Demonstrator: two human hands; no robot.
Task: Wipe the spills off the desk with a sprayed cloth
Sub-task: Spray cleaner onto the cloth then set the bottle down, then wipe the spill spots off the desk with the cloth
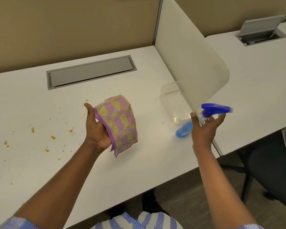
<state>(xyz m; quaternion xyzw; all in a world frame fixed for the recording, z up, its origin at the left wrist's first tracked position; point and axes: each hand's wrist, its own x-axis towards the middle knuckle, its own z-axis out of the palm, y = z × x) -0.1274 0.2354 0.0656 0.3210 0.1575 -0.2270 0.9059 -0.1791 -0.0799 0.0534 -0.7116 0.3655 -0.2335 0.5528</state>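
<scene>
My left hand (96,129) is shut on a folded purple-and-yellow checked cloth (119,123), held up above the middle of the white desk (139,162). Orange-brown spill drops (52,137) are scattered over the desk's left part, apart from the cloth. A clear spray bottle (182,130) with blue liquid and a blue trigger head (215,109) is at the desk's right side, tilted. My right hand (205,129) is spread around its neck, thumb on one side and fingers on the other, not closed on it.
A clear plastic container (170,100) sits beside the white divider panel (196,68), just behind the bottle. A grey closed cable hatch (91,72) lies at the back of the desk. A dark office chair (271,171) stands to the right, below the neighbouring desk.
</scene>
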